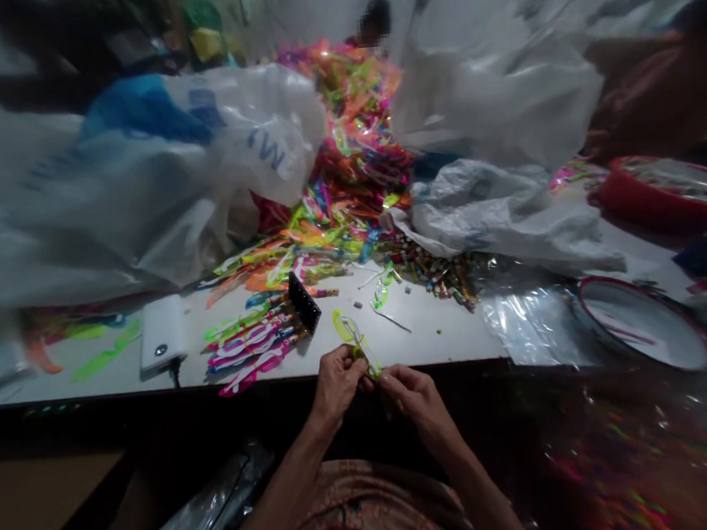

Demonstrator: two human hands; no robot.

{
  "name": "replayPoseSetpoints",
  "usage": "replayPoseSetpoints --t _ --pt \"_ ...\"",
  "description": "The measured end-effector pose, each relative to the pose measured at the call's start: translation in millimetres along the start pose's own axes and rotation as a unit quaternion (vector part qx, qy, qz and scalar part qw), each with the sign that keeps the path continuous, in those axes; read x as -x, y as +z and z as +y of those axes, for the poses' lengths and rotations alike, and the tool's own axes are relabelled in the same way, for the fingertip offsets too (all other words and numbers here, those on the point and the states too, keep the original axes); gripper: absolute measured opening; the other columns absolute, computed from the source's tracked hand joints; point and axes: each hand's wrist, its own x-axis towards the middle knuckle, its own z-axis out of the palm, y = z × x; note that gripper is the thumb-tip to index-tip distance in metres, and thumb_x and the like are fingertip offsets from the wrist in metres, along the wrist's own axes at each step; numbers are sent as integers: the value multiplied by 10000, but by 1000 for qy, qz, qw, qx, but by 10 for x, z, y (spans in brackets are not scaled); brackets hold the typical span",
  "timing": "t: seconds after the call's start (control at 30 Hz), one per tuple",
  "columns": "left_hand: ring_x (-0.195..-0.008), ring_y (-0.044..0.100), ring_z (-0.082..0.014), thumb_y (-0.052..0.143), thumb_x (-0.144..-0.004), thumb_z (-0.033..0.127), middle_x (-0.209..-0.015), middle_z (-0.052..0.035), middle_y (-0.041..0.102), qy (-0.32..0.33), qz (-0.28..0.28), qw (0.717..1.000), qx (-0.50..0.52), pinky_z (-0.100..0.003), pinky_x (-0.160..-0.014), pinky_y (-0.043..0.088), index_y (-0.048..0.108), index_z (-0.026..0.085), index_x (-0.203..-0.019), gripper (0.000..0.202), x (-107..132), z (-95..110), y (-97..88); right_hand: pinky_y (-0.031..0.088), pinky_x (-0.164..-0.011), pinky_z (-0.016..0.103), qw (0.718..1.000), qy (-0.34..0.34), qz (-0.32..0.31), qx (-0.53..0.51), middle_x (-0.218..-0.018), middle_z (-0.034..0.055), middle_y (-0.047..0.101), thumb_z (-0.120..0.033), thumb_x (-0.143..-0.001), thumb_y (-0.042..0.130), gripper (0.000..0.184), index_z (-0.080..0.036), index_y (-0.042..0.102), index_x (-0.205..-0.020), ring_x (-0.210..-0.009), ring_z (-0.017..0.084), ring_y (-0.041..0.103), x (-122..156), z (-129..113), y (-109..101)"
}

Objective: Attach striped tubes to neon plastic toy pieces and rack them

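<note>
My left hand (337, 382) and my right hand (413, 392) meet at the table's front edge, both pinched on a yellow-green plastic strip toy (354, 340) that sticks up and away from my fingers. Just left of it lies a row of pink, green and white strip toys (255, 346) clipped into a small black holder (303, 301). A large heap of neon-coloured strips (346, 176) fills the middle of the white table (432, 332).
Big white and blue plastic bags (138, 176) lie at left, more white bags (508, 204) at right. A white power bank (163, 333) lies near the front left. Small rolled pieces (440, 270) are scattered. Red-rimmed bowls (639, 320) stand right. Another person's arm (652, 102) shows far right.
</note>
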Motion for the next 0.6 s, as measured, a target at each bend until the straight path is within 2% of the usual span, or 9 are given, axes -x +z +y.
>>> replayPoseSetpoints --t 0.07,0.13,0.2,0.27,0.33,0.37,0.43,0.53,0.6 --pt "-456 535 -102 576 -706 274 -550 19 570 31 41 999 -18 -199 -459 417 544 153 -682 128 -19 -34 -18 375 -540 234 983 -74 36 162 -652 15 581 -482 -813 536 337 -158 629 -820 -585 137 521 -27 -57 24" --pt "-492 546 -114 565 -721 267 -572 17 568 52 82 994 -40 -210 -480 429 542 160 -681 116 -14 -20 -43 383 -612 248 925 -163 76 335 -750 37 609 -409 -805 577 241 -188 639 -875 -704 167 553 -62 -121 66" --pt "-557 570 -130 567 -744 283 -625 3 589 75 109 990 -55 -220 -523 447 564 160 -731 124 30 52 -75 354 -606 247 854 -213 89 467 -743 35 604 -305 -823 565 121 -204 629 -808 -712 165 552 -117 -198 116" --pt "-689 606 -151 577 -766 317 -764 -26 635 112 127 985 -42 -233 -615 472 593 162 -867 187 102 148 -117 315 -560 243 818 -229 77 522 -712 21 590 -234 -849 517 155 -200 592 -717 -648 141 539 -211 -315 168" --pt "-786 617 -160 570 -787 361 -894 -48 648 137 146 980 7 -242 -686 474 592 169 -960 260 163 202 -172 299 -546 243 816 -238 76 521 -710 9 583 -229 -855 506 163 -194 563 -707 -615 127 532 -356 -493 238" --pt "-771 624 -161 557 -796 389 -900 -55 652 121 153 980 47 -249 -682 476 592 162 -953 278 177 198 -205 301 -552 245 818 -243 83 515 -715 8 584 -246 -855 509 159 -192 557 -714 -621 128 537 -446 -604 288" --pt "-658 633 -164 518 -810 429 -804 -71 663 9 155 976 152 -265 -608 480 592 132 -859 309 168 128 -281 309 -579 253 814 -246 94 518 -749 20 603 -276 -859 503 160 -191 562 -738 -676 147 560 -647 -838 427" --pt "-583 645 -177 491 -821 366 -717 -96 675 -187 140 924 304 -275 -557 488 567 114 -803 264 104 -27 -397 315 -602 267 791 -222 63 567 -847 52 639 -261 -853 501 133 -190 601 -804 -746 177 585 -933 -1106 693" --pt "-614 661 -185 484 -821 275 -746 -107 690 -214 148 901 348 -277 -572 500 558 118 -837 174 73 -69 -468 327 -622 274 769 -219 27 600 -932 70 645 -231 -843 503 125 -189 617 -874 -792 191 594 -1071 -1170 834"
